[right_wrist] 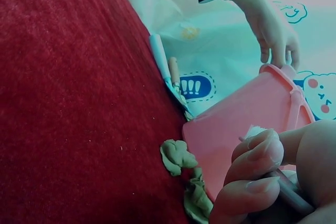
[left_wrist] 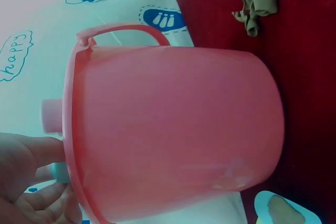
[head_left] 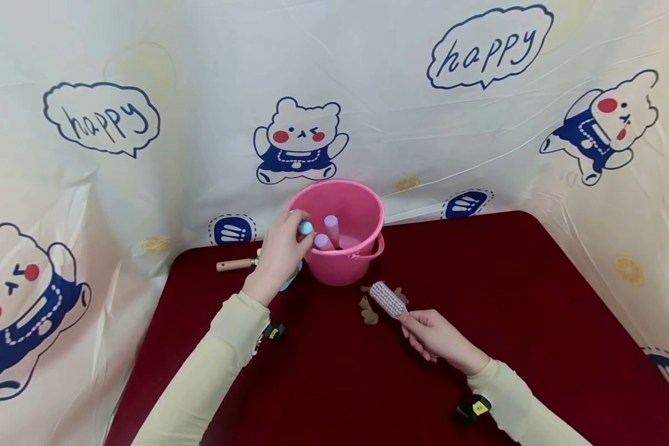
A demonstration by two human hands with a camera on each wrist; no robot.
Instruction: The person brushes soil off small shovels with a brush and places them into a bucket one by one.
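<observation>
A pink bucket [head_left: 340, 269] stands upright at the back of the table. At its left rim my left hand [head_left: 281, 251] pinches a light-blue-ended piece [head_left: 305, 228], whose lower part is hidden. Two purple-ended cylinders [head_left: 331, 224] lean inside the bucket. My right hand [head_left: 440, 337] grips the handle of a small brush [head_left: 387, 299] with pale bristles, held in front of the bucket. Its fingers [right_wrist: 254, 192] curl round the thin handle in the right wrist view. Tan lumpy pieces [head_left: 369, 311] lie under and beside the brush head.
Left of the bucket lie a wooden-handled tool [head_left: 236, 264] and a light-blue item [head_left: 290, 280], partly covered by my left arm. A dark red cloth [head_left: 357, 384] covers the table. A printed white sheet [head_left: 212, 148] hangs behind it.
</observation>
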